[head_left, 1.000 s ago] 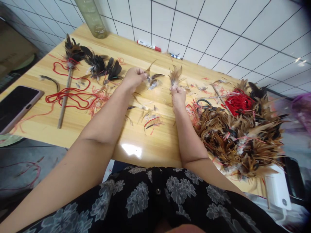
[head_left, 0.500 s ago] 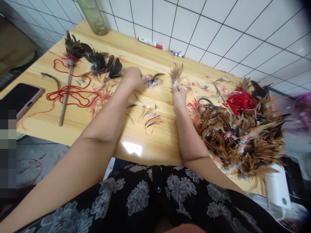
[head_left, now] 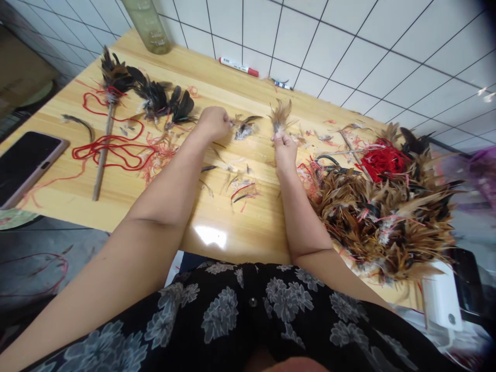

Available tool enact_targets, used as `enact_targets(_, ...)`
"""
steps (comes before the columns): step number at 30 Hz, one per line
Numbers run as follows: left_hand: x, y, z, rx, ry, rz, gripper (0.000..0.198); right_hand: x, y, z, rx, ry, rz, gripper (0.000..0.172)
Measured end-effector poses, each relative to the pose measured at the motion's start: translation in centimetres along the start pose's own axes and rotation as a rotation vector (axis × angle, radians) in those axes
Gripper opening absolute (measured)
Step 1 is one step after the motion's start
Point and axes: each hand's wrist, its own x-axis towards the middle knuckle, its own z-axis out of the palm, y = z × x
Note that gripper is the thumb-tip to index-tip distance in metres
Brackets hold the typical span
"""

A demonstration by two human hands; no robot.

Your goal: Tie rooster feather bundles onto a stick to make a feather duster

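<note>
My right hand (head_left: 285,151) is closed on the quill ends of a small bunch of brown feathers (head_left: 280,118), whose tips fan upward. To its left, my left hand (head_left: 215,124) hovers over or rests on the table with fingers curled together; what they pinch, if anything, is too small to make out. Just right of those fingers lies a small clump of dark and grey feathers (head_left: 245,128). Black feather bunches (head_left: 181,107) lie beyond my left forearm. A stick with dark feathers tied at its top (head_left: 102,165) lies farther left, with red cord (head_left: 127,150) looped over it.
A big heap of brown feathers (head_left: 383,222) covers the table's right side, with a red cord bundle (head_left: 385,159) and scissors (head_left: 329,161) by it. A phone (head_left: 29,165) lies at left. A bottle (head_left: 151,31) and red marker (head_left: 238,67) stand or lie near the tiled wall.
My left hand has drawn slightly left, away from the dark feather clump, and its fingers have curled in. My right hand stays in place with the brown feathers.
</note>
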Motion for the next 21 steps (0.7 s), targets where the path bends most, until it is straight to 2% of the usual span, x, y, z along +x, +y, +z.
enact_targets(2, -0.5, 0.8, -0.4, -0.189, 0.048, -0.019, 0.017, -0.1, -0.2, 0.0, -0.001, 0.008, 0.003, 0.026)
enact_targets(3, -0.8, 1.4, -0.6, -0.314, 0.035, -0.026, 0.018, -0.2, -0.3, 0.0, -0.007, 0.013, 0.007, 0.025)
enact_targets(4, -1.2, 2.0, -0.6, -0.446, -0.014, -0.029, 0.02, -0.2, -0.5, 0.1, -0.013, 0.018, 0.012, 0.025)
enact_targets(7, -2.4, 4.2, -0.3, -0.764, -0.275, -0.034, 0.026, -0.4, -0.7, 0.2, -0.007, 0.021, 0.027, 0.025)
enact_targets(9, -3.2, 5.5, 0.5, -0.845, -0.398, -0.034, 0.028, -0.5, -0.8, 0.3, 0.012, 0.011, 0.036, 0.025)
enact_targets(11, -4.0, 6.5, 1.5, -0.868, -0.448, -0.028, 0.028, -0.6, -0.9, 0.5, 0.034, -0.012, 0.031, 0.024)
enact_targets(13, -4.5, 7.0, 2.4, -0.874, -0.447, -0.012, 0.027, -0.7, -0.8, 0.6, 0.059, -0.04, 0.022, 0.023)
enact_targets(16, -4.8, 7.1, 3.4, -0.87, -0.387, 0.031, 0.027, -0.8, -0.7, 0.8, 0.089, -0.068, 0.024, 0.026)
enact_targets(21, -4.4, 6.5, 3.9, -0.866, -0.275, 0.078, 0.026, -0.9, -0.5, 0.9, 0.183, -0.157, 0.033, 0.02)
